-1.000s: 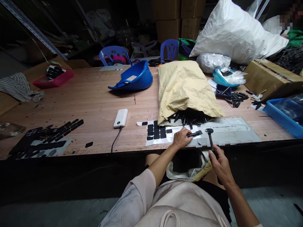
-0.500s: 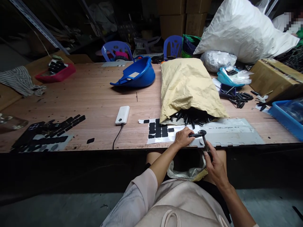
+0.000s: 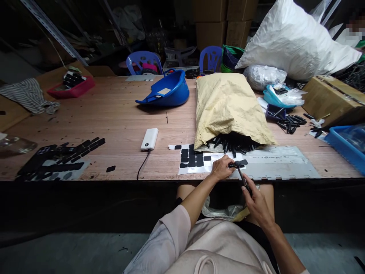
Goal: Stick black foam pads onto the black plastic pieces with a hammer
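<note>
My left hand (image 3: 222, 168) rests at the table's front edge, its fingers closed on a small black part (image 3: 243, 162) that points to the right. In my right hand (image 3: 258, 201) is a slim metal hammer-like tool (image 3: 242, 176); its head lies over the black part, close to my left fingertips. Both are above a grey board (image 3: 285, 163). Beside my left hand lies a white sheet (image 3: 199, 169) with several black rounded pads (image 3: 192, 156) on it. Behind my hands a yellow sack (image 3: 228, 102) spills black parts (image 3: 228, 146) from its mouth.
A white power bank (image 3: 149, 139) with a cable and a blue basin (image 3: 173, 93) stand left of the sack. Black strips (image 3: 85, 148) lie farther left. At right are a blue tray (image 3: 348, 142) and a cardboard box (image 3: 333, 99). An open bag (image 3: 216, 211) hangs below the edge.
The tool's head has moved left along the black part toward my left fingers, and its handle is more tilted. My left hand keeps its hold. The view has shifted slightly.
</note>
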The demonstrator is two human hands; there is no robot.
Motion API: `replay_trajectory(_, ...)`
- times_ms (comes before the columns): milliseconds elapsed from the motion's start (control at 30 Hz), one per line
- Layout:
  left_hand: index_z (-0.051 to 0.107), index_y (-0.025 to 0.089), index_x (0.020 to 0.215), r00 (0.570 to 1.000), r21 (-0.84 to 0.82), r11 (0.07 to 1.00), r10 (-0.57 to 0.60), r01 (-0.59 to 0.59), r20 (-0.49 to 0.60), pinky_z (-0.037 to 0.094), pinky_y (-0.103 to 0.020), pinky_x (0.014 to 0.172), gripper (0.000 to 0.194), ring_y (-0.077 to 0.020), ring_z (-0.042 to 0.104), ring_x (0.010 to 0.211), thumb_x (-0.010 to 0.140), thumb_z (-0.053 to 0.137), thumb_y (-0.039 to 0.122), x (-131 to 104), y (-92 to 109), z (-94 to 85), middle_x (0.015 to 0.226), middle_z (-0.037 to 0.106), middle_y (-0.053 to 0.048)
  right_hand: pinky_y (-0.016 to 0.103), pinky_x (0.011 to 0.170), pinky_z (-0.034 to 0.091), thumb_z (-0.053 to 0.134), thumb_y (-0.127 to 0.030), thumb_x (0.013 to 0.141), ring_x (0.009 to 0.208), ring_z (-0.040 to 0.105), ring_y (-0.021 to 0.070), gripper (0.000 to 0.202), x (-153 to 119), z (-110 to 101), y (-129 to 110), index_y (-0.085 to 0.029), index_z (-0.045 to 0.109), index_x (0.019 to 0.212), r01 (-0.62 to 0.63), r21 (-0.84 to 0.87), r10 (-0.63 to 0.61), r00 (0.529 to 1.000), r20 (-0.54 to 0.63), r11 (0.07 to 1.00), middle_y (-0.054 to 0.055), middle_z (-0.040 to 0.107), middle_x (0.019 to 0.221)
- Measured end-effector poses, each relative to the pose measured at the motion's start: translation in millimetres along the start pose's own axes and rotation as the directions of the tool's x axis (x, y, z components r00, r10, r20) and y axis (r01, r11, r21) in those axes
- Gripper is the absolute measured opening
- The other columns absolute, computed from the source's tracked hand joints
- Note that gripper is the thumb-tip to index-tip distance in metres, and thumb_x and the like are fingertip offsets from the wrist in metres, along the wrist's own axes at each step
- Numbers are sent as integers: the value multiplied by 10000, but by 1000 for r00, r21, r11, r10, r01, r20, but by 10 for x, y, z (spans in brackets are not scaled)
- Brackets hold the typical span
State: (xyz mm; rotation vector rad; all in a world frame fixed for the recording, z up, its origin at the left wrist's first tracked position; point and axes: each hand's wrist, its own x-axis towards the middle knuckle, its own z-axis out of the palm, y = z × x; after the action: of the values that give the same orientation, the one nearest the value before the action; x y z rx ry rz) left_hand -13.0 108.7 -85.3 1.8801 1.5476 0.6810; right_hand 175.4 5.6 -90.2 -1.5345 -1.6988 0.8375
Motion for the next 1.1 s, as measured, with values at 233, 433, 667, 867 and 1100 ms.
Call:
replay_trajectory(233, 776, 269, 1066, 999, 51, 998, 31, -30, -21, 563, -289, 890, 213, -181, 690, 976, 856, 798, 299, 15, -35, 66, 1111, 708, 11, 451, 1121, 520, 471, -437, 988, 1293, 658, 301, 648, 283, -508, 119, -171, 583, 1568, -222, -268, 142, 947, -288, 938, 162, 693, 1436)
replay_trajectory(433, 782, 279, 1090, 1000, 47, 999, 20, -20, 5, 564, -287, 914, 197, -174, 701, 987, 899, 781, 330, 10, -32, 53, 1110, 707, 17, 492, 1039, 536, 397, -347, 986, 1212, 665, 349, 684, 420, -679, 209, -178, 509, 1639, -463, -437, 361, 883, -299, 772, 192, 687, 1358)
replay_trajectory(667, 782, 282, 1125, 999, 34, 999, 32, -32, 16, 556, -284, 950, 180, -182, 702, 1051, 971, 712, 344, 37, -67, 35, 1143, 709, 6, 481, 943, 557, 334, -369, 1040, 1045, 702, 333, 679, 387, -594, 24, -246, 403, 1704, -522, -482, 442, 853, -278, 704, 189, 675, 1291)
replay_trajectory(867, 760, 223, 1114, 991, -63, 990, 127, -129, -44, 550, -296, 964, 172, -205, 697, 1066, 988, 667, 293, -193, 19, 9, 1143, 724, -44, 490, 942, 562, 343, -375, 1043, 1035, 709, 336, 679, 406, -612, 22, -240, 396, 1707, -522, -489, 446, 853, -273, 699, 197, 684, 1276)
replay_trajectory(1100, 721, 227, 1163, 953, -170, 966, 229, -197, 197, 545, -284, 907, 221, -194, 717, 980, 1005, 627, 350, -1141, -215, 482, 1082, 762, -40, 528, 960, 565, 334, -374, 1037, 1051, 712, 351, 680, 404, -611, 9, -238, 415, 1698, -516, -483, 441, 856, -269, 708, 205, 677, 1324)
